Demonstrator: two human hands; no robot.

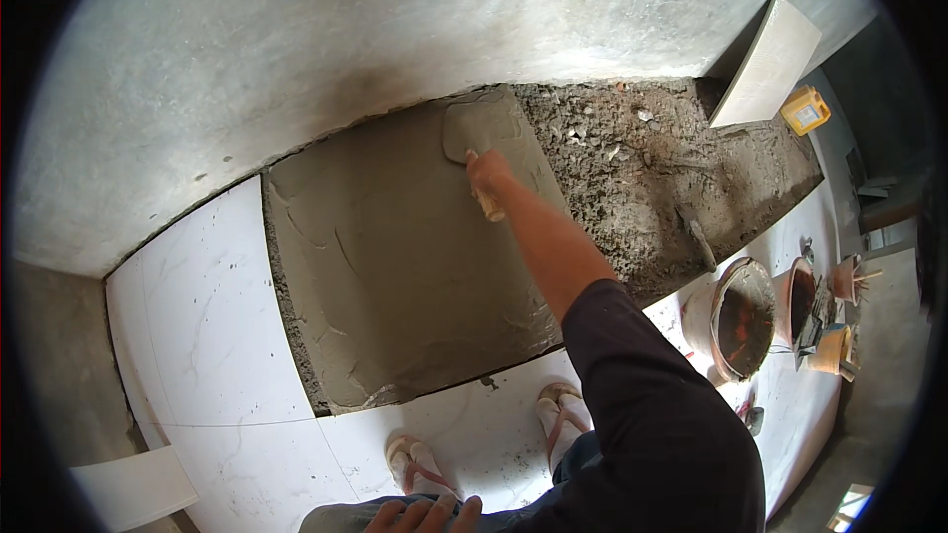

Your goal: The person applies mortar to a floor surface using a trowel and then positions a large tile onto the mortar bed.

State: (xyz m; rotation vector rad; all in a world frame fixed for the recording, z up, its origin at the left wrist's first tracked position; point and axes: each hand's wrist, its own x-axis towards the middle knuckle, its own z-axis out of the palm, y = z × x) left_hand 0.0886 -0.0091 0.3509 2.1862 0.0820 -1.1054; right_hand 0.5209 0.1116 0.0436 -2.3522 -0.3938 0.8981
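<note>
My right hand (490, 178) is wrapped round the wooden handle of a trowel (464, 126), whose mortar-covered blade lies flat on the smoothed bed of wet grey mortar (415, 257). The blade touches the mortar near its far right part, close to the wall. At the lower edge, my left hand (425, 514) rests on my leg with its fingers stretched out and nothing in them. Part of that hand is cut off by the picture's edge.
White marbled tiles (212, 306) border the mortar at left and front. Rough rubble (632, 173) lies to its right, with a leaning tile (770, 64), a yellow jug (805, 111) and a hammer-like tool (699, 237). Buckets (731, 321) stand at right. The plastered wall (326, 30) rises behind.
</note>
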